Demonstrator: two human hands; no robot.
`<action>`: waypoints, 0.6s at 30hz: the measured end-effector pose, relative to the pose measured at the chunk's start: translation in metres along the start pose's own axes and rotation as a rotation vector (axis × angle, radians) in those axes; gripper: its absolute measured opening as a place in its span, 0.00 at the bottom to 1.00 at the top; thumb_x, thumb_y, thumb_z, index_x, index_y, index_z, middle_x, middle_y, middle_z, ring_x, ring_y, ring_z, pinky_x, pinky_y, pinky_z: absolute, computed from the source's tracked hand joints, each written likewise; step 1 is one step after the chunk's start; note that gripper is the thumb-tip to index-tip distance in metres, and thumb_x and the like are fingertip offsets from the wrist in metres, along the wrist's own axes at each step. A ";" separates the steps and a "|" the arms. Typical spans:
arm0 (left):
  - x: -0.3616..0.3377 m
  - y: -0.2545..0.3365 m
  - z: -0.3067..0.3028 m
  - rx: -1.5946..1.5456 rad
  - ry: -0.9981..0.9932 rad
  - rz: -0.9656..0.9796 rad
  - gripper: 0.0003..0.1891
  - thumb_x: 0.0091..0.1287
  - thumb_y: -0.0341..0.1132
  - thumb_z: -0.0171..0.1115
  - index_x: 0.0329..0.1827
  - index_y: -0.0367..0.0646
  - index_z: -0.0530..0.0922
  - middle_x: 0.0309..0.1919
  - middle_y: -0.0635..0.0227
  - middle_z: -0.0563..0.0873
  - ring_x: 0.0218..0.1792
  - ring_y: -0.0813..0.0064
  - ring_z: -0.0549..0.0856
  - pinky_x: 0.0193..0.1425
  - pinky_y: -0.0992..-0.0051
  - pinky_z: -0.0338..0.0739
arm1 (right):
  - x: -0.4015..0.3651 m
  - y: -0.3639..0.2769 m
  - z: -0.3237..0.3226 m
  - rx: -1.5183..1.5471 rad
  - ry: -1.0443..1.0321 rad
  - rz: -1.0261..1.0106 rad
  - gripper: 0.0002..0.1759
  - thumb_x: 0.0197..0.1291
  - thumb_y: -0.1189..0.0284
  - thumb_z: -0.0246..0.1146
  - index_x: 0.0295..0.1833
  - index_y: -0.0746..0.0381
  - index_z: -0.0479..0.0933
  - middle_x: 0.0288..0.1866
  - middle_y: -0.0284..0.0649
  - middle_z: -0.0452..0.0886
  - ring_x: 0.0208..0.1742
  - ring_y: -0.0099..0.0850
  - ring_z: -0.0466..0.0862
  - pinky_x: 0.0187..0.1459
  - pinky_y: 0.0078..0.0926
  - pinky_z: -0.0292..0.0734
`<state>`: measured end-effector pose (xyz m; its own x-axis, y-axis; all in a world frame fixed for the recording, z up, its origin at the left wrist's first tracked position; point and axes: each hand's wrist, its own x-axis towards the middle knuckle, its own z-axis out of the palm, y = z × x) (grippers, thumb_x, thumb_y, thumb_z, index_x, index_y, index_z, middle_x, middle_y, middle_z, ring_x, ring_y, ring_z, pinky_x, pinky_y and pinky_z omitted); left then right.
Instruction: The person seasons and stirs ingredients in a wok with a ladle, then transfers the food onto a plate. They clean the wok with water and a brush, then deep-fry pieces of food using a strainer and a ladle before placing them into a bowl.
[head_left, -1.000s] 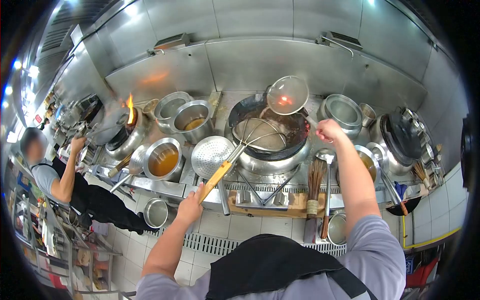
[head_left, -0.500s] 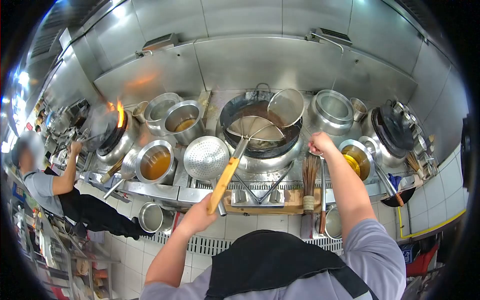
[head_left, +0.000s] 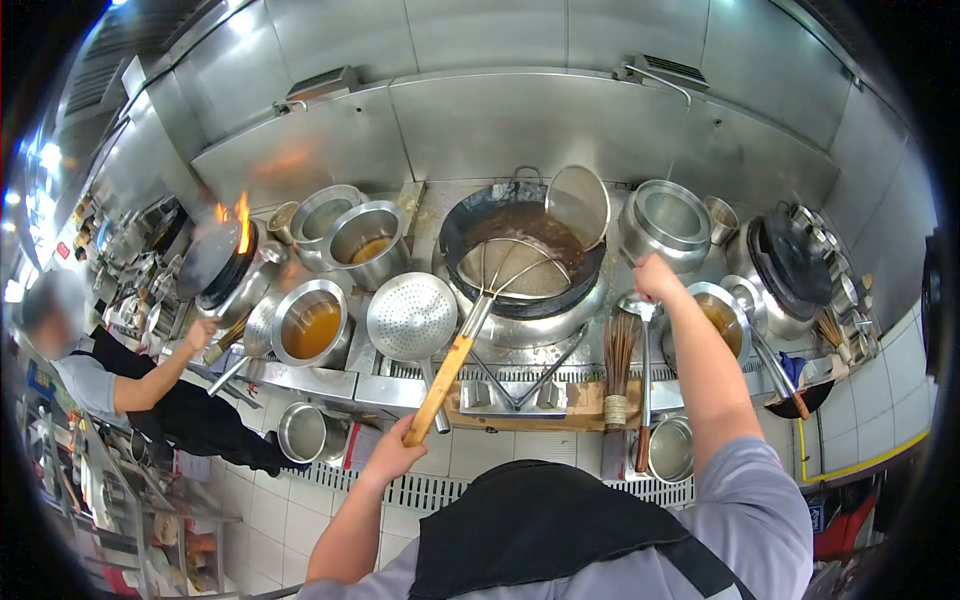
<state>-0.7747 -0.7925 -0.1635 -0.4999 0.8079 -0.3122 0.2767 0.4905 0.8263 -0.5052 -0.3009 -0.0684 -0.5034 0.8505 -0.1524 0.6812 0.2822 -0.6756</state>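
My left hand (head_left: 394, 450) is closed around the wooden handle of a mesh skimmer (head_left: 515, 268). The skimmer's wire basket rests in or just over the dark liquid in the wok (head_left: 452, 225). At the wok's right, my right hand (head_left: 655, 278) is a fist on the handle end of a second, fine mesh strainer (head_left: 577, 205). That round strainer is tilted up on edge above the wok's right rim. Just below my right hand lies a ladle (head_left: 641, 340), beside a bamboo wok brush (head_left: 618, 370).
A perforated skimmer (head_left: 411, 316) and pots of amber liquid (head_left: 311, 322) stand left of the wok. To its right are a lidded-looking pot (head_left: 668, 215) and a pot of oil (head_left: 715, 318). Further left, a co-worker (head_left: 130, 390) stands by a wok (head_left: 212, 262) with flames.
My right hand has shifted right and slightly up, and its strainer has turned more upright. The left-hand skimmer has barely moved. The co-worker's arm is lower.
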 end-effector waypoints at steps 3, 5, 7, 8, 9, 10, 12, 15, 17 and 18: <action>0.005 -0.004 0.007 -0.046 0.049 -0.069 0.38 0.56 0.32 0.70 0.69 0.36 0.62 0.52 0.53 0.81 0.52 0.69 0.82 0.55 0.73 0.74 | -0.002 -0.010 0.028 0.279 -0.068 0.059 0.08 0.57 0.77 0.51 0.26 0.64 0.71 0.16 0.40 0.74 0.09 0.27 0.69 0.10 0.27 0.60; 0.010 -0.009 0.011 -0.108 0.072 -0.113 0.37 0.56 0.32 0.70 0.69 0.35 0.63 0.52 0.53 0.81 0.52 0.69 0.82 0.55 0.73 0.74 | 0.004 -0.006 0.042 0.458 -0.092 0.089 0.08 0.57 0.76 0.51 0.26 0.63 0.70 0.15 0.39 0.72 0.08 0.26 0.68 0.09 0.25 0.58; 0.021 -0.032 0.017 -0.134 0.053 -0.156 0.37 0.56 0.33 0.70 0.68 0.33 0.63 0.52 0.52 0.81 0.52 0.69 0.82 0.55 0.73 0.74 | 0.010 -0.005 0.051 0.723 -0.067 0.135 0.08 0.58 0.75 0.52 0.27 0.63 0.69 0.13 0.36 0.68 0.08 0.24 0.65 0.09 0.23 0.53; 0.025 -0.039 0.019 -0.134 0.057 -0.160 0.37 0.56 0.33 0.70 0.68 0.33 0.63 0.52 0.52 0.81 0.52 0.69 0.82 0.55 0.73 0.74 | 0.008 -0.007 0.048 0.724 -0.072 0.134 0.08 0.58 0.75 0.52 0.27 0.63 0.69 0.13 0.36 0.68 0.08 0.24 0.65 0.09 0.23 0.53; 0.029 -0.046 0.022 -0.167 0.097 -0.118 0.37 0.56 0.33 0.70 0.68 0.32 0.63 0.52 0.53 0.82 0.52 0.69 0.82 0.55 0.73 0.75 | 0.005 -0.008 0.039 0.799 -0.131 0.127 0.08 0.59 0.76 0.51 0.26 0.64 0.69 0.14 0.36 0.68 0.08 0.24 0.64 0.09 0.22 0.52; 0.029 -0.050 0.025 -0.201 0.136 -0.076 0.37 0.56 0.33 0.70 0.68 0.31 0.63 0.52 0.53 0.82 0.51 0.69 0.82 0.55 0.73 0.75 | 0.004 -0.006 0.032 0.873 -0.190 0.121 0.09 0.60 0.77 0.51 0.26 0.65 0.69 0.15 0.37 0.68 0.09 0.23 0.63 0.09 0.21 0.51; 0.029 -0.048 0.027 -0.179 0.169 -0.111 0.35 0.56 0.33 0.70 0.67 0.34 0.65 0.50 0.54 0.82 0.50 0.69 0.81 0.54 0.73 0.75 | 0.002 0.002 0.018 0.946 -0.201 0.071 0.11 0.62 0.76 0.50 0.26 0.64 0.69 0.14 0.35 0.66 0.10 0.21 0.62 0.09 0.19 0.50; 0.029 -0.046 0.026 0.053 0.234 -0.063 0.29 0.58 0.34 0.69 0.62 0.35 0.69 0.43 0.57 0.83 0.44 0.71 0.82 0.48 0.73 0.76 | -0.022 -0.001 -0.017 0.959 -0.036 0.076 0.06 0.61 0.76 0.52 0.31 0.64 0.69 0.16 0.35 0.68 0.11 0.21 0.64 0.09 0.19 0.53; 0.024 -0.023 0.020 0.262 0.253 0.023 0.26 0.59 0.34 0.69 0.58 0.33 0.72 0.38 0.59 0.84 0.39 0.72 0.83 0.43 0.74 0.77 | -0.030 0.014 -0.042 0.850 0.030 0.088 0.04 0.60 0.76 0.53 0.39 0.65 0.70 0.19 0.35 0.71 0.11 0.22 0.67 0.09 0.20 0.56; 0.011 0.014 0.010 0.063 0.089 -0.077 0.25 0.58 0.36 0.69 0.55 0.32 0.73 0.35 0.60 0.83 0.34 0.74 0.82 0.39 0.75 0.78 | -0.039 0.012 -0.047 0.770 0.164 0.136 0.04 0.59 0.75 0.54 0.37 0.64 0.73 0.19 0.35 0.71 0.10 0.22 0.66 0.10 0.22 0.58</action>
<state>-0.7677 -0.7738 -0.1605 -0.5918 0.7361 -0.3285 0.2845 0.5720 0.7693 -0.4523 -0.3095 -0.0366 -0.3173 0.9266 -0.2017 0.1427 -0.1636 -0.9762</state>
